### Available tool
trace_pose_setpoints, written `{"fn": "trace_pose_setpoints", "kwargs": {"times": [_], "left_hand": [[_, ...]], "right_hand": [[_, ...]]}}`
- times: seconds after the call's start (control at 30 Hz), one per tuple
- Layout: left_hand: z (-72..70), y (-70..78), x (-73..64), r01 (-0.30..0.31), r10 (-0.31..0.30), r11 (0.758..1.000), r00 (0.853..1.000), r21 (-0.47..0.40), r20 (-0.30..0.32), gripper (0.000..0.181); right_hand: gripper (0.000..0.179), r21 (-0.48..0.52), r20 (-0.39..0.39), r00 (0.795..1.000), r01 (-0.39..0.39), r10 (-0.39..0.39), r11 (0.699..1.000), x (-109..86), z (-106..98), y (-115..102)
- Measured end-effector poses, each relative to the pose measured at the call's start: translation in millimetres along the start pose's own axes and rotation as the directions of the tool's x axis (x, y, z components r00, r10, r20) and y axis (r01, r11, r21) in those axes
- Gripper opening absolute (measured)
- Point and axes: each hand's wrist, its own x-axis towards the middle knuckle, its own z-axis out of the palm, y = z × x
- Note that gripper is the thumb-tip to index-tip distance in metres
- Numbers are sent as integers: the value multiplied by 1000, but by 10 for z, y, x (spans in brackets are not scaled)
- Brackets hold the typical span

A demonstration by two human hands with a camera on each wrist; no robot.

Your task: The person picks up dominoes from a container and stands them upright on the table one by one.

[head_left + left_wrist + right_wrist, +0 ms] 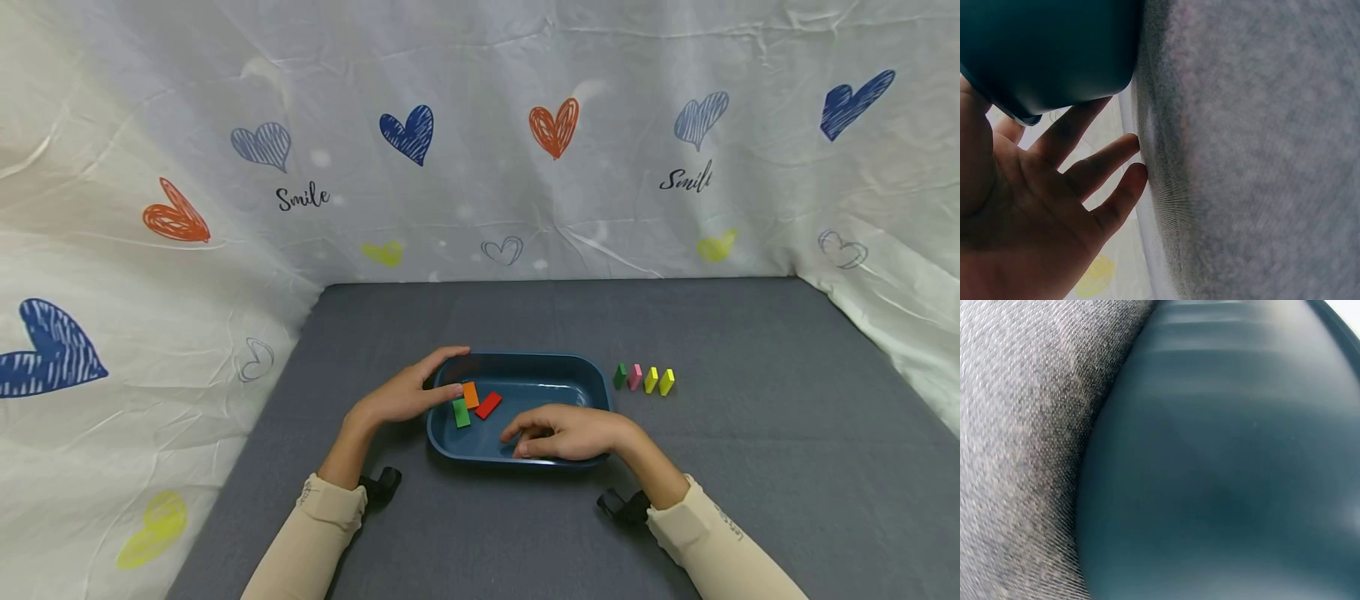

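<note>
A blue rectangular tray (525, 360) lies on the table in the head view. My left hand (408, 392) grips its left end, thumb over the rim and the other fingers outside; in the left wrist view those fingers (1088, 122) are at the tray's outer wall. Flat inside lie an orange block (470, 394), a green block (461, 412) and a red block (488, 406). The orange one is by my left thumb tip. My right hand (573, 432) reaches over the near right side into the tray, fingers bent downward. Whatever is under its fingertips is hidden.
Right of the tray, a dark green block (620, 376), a pink block (635, 377) and two yellow blocks (651, 380) stand upright in a row. The grey-covered table (750, 467) meets a white curtain (465, 200) printed with hearts behind and at the sides.
</note>
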Motion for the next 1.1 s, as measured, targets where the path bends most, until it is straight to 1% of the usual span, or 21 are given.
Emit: {"fn": "trace_pose_setpoints", "kwargs": {"times": [0.23,0.4,0.7,0.8,1.1], "left_hand": [[10,-7,5,27,-27,1000,1000,2,2,65],[9,-11,6,29,-29,1000,1000,-5,1,64],[9,-14,8,31,-31,1000,1000,5,4,63],[7,-8,12,29,-29,1000,1000,7,1,63],[4,1,9,34,-34,999,999,9,-3,64]], "right_hand": [[35,70,25,1000,12,-14,997,-16,-16,4],[37,129,39,999,19,-25,991,-30,-28,-4],[37,139,51,999,-9,2,990,-30,-25,-11],[37,149,49,999,-3,-5,989,-31,-30,-9],[40,220,44,999,16,-26,975,-67,-63,8]]}}
